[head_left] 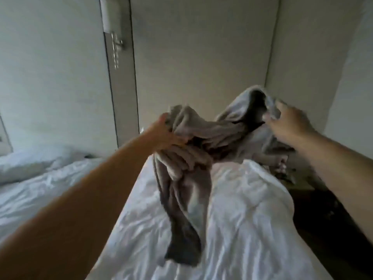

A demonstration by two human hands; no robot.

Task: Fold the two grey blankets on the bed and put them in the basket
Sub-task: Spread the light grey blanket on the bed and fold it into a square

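One grey blanket (191, 158) in fingers (178, 141) of left hand (163, 132), right hand (288, 124)

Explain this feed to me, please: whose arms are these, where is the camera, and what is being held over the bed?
There is no machine here. A person works with bare hands, and the single picture comes from a camera worn on the head, looking forward and down. The left hand grips a bunched part of a grey blanket. The right hand holds another part raised higher. The rest of the blanket hangs down onto the bed's white duvet. A pillow lies at the left, and a door handle shows behind the bed. No basket is in view. I cannot tell whether the bundle includes a second blanket.
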